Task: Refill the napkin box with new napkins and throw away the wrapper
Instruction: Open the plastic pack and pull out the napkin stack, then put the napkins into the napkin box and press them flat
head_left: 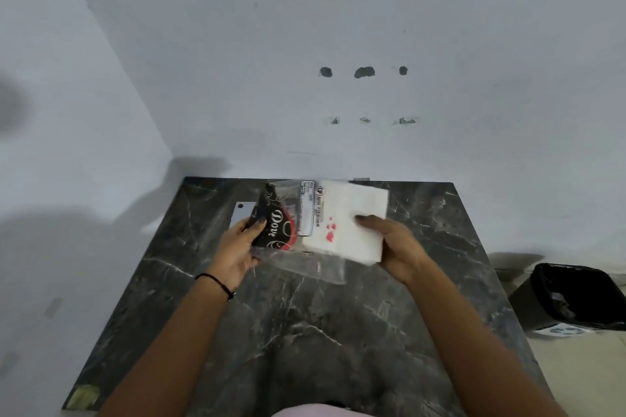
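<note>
The clear wrapper [298,262] is hard to trace, its edges faint against the dark counter [305,332]. The left hand [237,249] is closed on the black napkin box [276,225], partly covered behind the plastic. The right hand [394,247] pinches the white napkin stack [349,223], held above the counter and angled toward the far right.

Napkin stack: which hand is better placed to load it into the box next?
Right. The right hand already grips the napkin stack, partly out of the clear wrapper; the left hand is occupied holding the black napkin box.
</note>
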